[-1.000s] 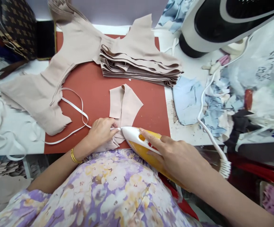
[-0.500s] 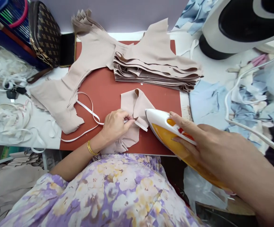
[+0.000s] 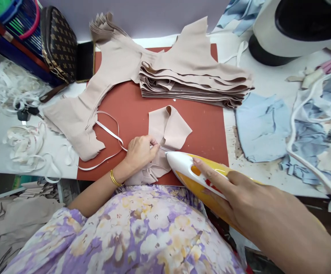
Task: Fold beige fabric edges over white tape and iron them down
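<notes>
Qty here is 2 hands (image 3: 139, 154), 1 yel/wht iron (image 3: 180, 162), 1 patt'd bag (image 3: 60, 45) & 1 red-brn mat (image 3: 125, 102).

Bright, even light; soft shadows; edges stretched

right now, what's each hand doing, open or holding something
Left hand: closed, fingers pinching white tape at the pale pink cloth.
Right hand: closed around the yellow-and-white iron.

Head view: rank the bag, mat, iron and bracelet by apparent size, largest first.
1. Mat, though partly covered
2. Iron, perhaps enlarged by nearness to the camera
3. Bag
4. Bracelet
</notes>
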Available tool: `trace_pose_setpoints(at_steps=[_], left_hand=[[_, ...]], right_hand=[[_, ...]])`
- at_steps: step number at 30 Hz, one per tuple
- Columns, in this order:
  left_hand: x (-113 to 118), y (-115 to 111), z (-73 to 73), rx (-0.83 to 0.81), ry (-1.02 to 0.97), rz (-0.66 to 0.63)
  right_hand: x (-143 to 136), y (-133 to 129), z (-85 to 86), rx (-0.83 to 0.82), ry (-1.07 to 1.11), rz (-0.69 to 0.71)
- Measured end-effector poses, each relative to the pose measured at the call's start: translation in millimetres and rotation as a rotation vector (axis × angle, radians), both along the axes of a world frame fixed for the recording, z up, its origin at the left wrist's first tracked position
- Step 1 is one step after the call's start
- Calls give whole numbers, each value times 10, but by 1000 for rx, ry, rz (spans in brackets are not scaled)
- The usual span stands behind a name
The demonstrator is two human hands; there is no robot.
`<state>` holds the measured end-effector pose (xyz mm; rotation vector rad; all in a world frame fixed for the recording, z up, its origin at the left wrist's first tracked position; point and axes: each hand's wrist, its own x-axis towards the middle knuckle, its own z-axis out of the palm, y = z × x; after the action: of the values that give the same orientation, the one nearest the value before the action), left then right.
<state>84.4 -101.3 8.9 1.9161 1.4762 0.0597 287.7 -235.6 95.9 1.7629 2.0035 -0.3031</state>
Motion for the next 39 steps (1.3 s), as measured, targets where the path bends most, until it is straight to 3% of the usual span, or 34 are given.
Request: trace_pose_setpoints(at_steps=[4, 22, 31, 39], left_hand=[[-26, 51, 2, -21, -37, 11], [-41, 58, -21, -16, 12, -50], [-31, 58, 5, -35, -2, -45], [-378, 293, -24, 39, -35, -174]], right_hand=[[-93, 215, -28, -156, -153, 23], [-124, 262, -77, -102, -105, 67], [-243, 417, -51, -210, -126, 50], [-309, 474, -45, -228, -106, 63]])
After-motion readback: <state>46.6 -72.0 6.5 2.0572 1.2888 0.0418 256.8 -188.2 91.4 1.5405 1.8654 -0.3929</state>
